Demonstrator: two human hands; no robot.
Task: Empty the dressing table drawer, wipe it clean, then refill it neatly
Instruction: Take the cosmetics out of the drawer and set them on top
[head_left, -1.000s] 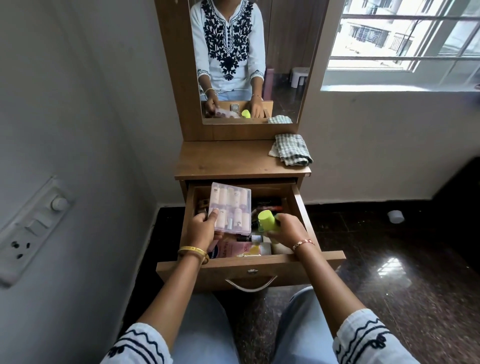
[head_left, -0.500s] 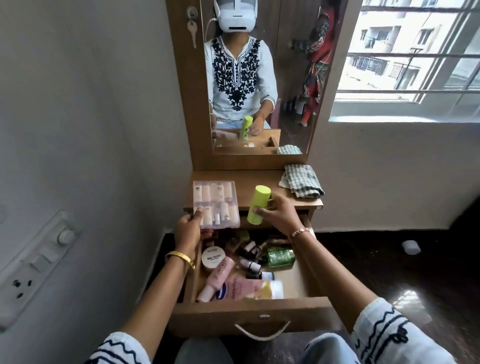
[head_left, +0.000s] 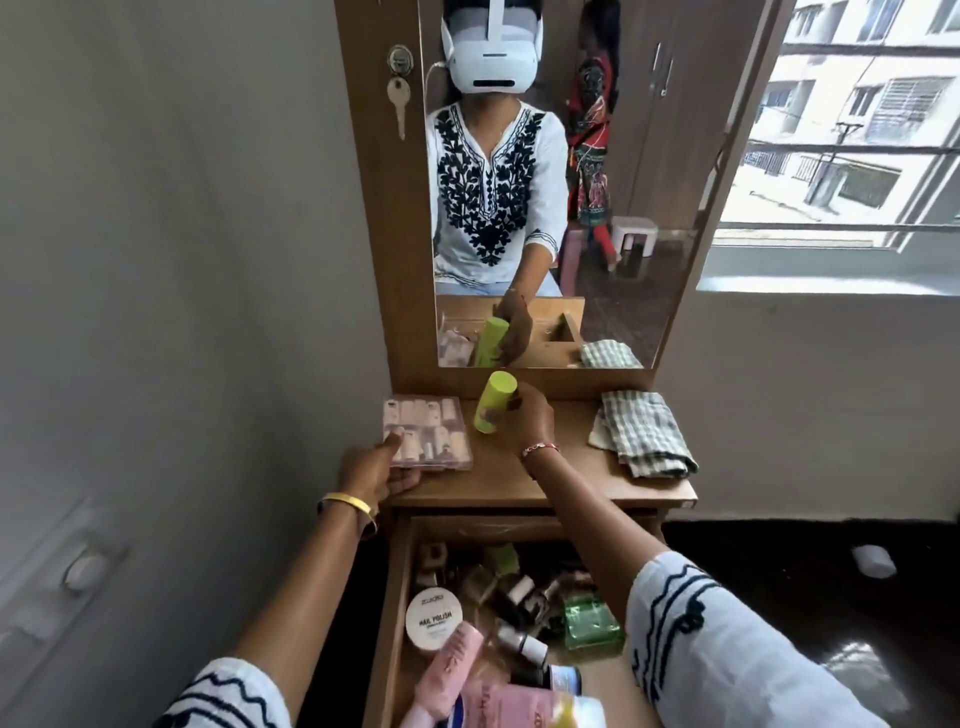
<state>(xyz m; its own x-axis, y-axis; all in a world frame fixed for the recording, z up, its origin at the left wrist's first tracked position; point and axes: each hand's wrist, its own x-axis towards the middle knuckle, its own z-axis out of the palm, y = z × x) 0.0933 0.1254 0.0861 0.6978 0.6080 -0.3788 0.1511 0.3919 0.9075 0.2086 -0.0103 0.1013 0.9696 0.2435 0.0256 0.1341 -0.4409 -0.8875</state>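
Mid-frame, the left hand (head_left: 371, 475) pinches the clear case (head_left: 426, 434), now laid on the tabletop (head_left: 519, 483); the right hand (head_left: 530, 421) grips the green tube (head_left: 493, 402), lifted there from the drawer (head_left: 395, 623) at bottom, still crowded. Emptying has barely begun.

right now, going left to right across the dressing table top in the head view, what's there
clear plastic box held by the left hand → green bottle gripped by the right hand → folded checked cloth
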